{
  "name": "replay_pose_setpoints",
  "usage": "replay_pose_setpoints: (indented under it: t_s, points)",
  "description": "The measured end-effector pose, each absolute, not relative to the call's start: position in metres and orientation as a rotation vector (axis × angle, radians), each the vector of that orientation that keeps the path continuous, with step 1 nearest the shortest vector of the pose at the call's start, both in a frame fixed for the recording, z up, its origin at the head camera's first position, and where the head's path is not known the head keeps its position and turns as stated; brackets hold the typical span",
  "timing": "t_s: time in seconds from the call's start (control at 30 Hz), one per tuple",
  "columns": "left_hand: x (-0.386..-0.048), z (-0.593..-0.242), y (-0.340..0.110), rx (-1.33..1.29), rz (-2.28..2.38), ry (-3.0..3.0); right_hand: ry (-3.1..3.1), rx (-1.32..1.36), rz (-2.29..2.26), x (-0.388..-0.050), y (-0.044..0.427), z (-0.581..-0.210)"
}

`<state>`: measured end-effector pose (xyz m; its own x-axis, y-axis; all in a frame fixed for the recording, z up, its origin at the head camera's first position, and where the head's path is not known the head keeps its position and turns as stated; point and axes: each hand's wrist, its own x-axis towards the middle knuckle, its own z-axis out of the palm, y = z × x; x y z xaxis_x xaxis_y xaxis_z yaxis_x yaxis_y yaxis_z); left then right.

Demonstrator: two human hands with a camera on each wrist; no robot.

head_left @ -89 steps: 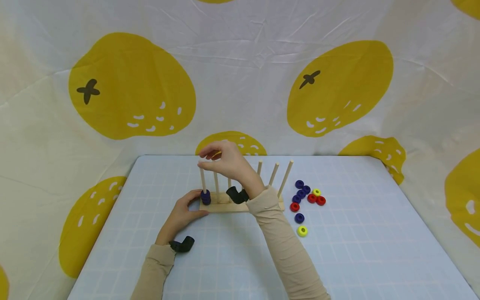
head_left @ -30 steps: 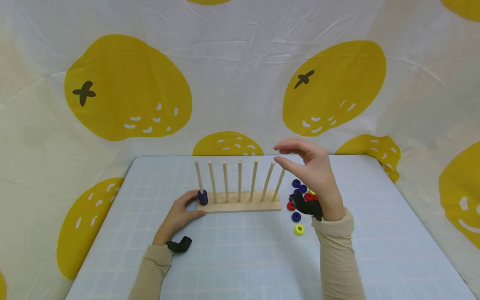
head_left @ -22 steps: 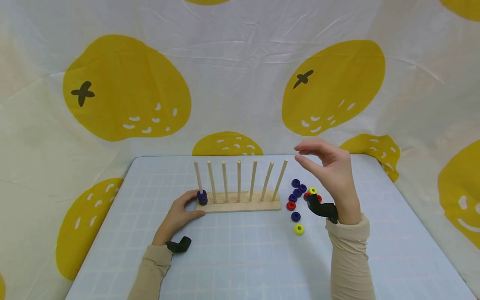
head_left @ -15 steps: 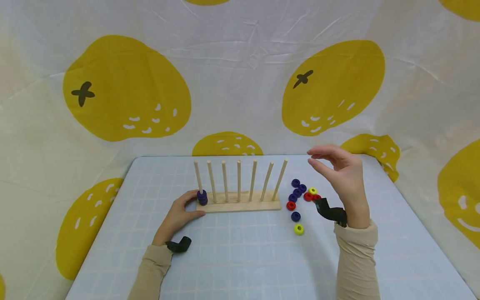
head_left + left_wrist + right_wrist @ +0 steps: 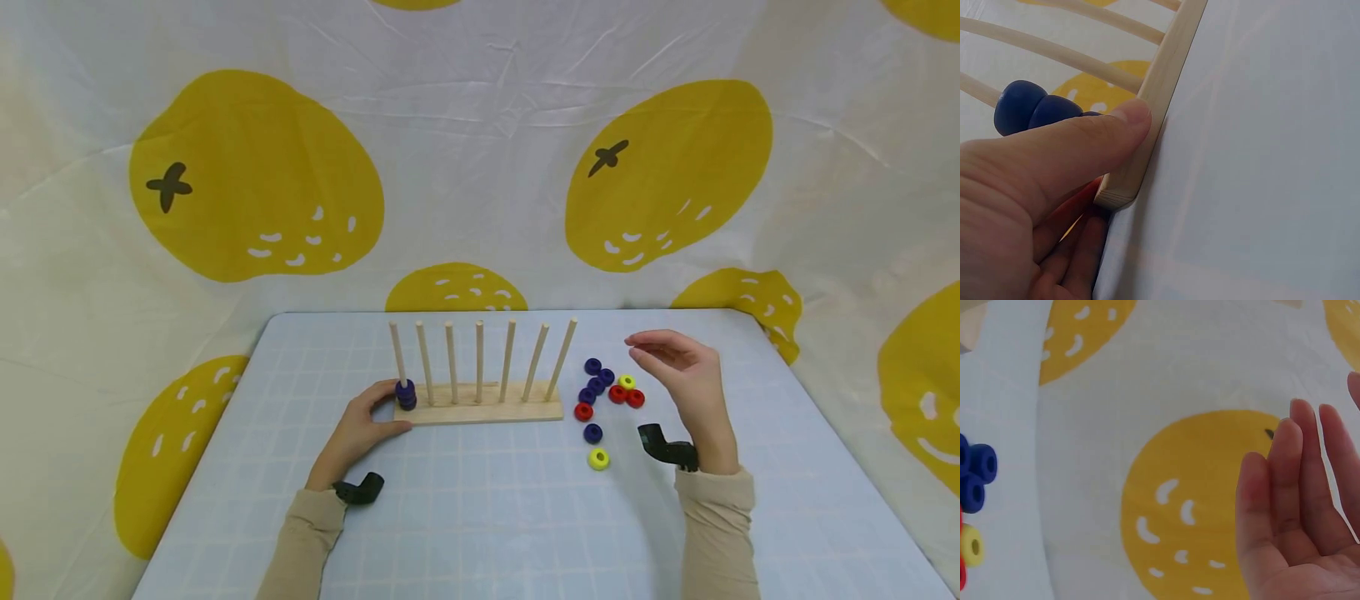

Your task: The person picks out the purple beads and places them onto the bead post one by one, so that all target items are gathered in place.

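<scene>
The left hand (image 5: 360, 433) grips the left end of a wooden peg stand (image 5: 487, 412) on the desk (image 5: 465, 517), blue rings (image 5: 406, 396) on its leftmost peg (image 5: 397, 350). Loose blue, red and yellow rings (image 5: 617, 394) lie between the stand and the relaxed right hand (image 5: 688, 375); behind hangs yellow-patterned cloth (image 5: 480, 183).

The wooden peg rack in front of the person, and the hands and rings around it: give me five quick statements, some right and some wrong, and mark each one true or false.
1. The left hand grips one end of the wooden base. True.
2. The right hand pinches one of the red rings. False: it holds nothing; three red rings lie on the table.
3. Seven pegs stand on the base. True.
4. The threaded blue rings sit on the rightmost peg. False: they are on the leftmost peg.
5. Two yellow rings lie off the rack. True.
</scene>
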<state>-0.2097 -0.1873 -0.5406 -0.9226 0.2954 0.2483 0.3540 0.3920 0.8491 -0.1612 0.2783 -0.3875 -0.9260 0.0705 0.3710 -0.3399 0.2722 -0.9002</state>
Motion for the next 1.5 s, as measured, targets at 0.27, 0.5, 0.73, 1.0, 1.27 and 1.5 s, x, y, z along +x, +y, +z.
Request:
replay_pose_setpoints:
  t_s: [0.27,0.5,0.73,1.0,1.27,1.5]
  points:
    - [-0.209,-0.539,-0.186,-0.562,-1.612,-2.585,-2.364,0.148,1.827,-0.176,0.291,-0.435]
    - [-0.194,-0.510,-0.177,-0.563,-1.598,-2.598,-2.493,0.061,1.851,-0.179,0.293,-0.465]
    - [-0.191,-0.502,-0.175,-0.570,-1.608,-2.591,-2.559,0.048,1.880,-0.176,0.292,-0.485]
    - [-0.190,-0.502,-0.175,-0.565,-1.613,-2.594,-2.655,0.003,1.862,-0.174,0.295,-0.495]
    - [-0.190,-0.500,-0.175,-0.557,-1.617,-2.596,-2.766,-0.001,1.827,-0.173,0.299,-0.501]
    - [-0.189,-0.500,-0.176,-0.562,-1.624,-2.597,-2.816,0.054,1.842,-0.171,0.304,-0.506]
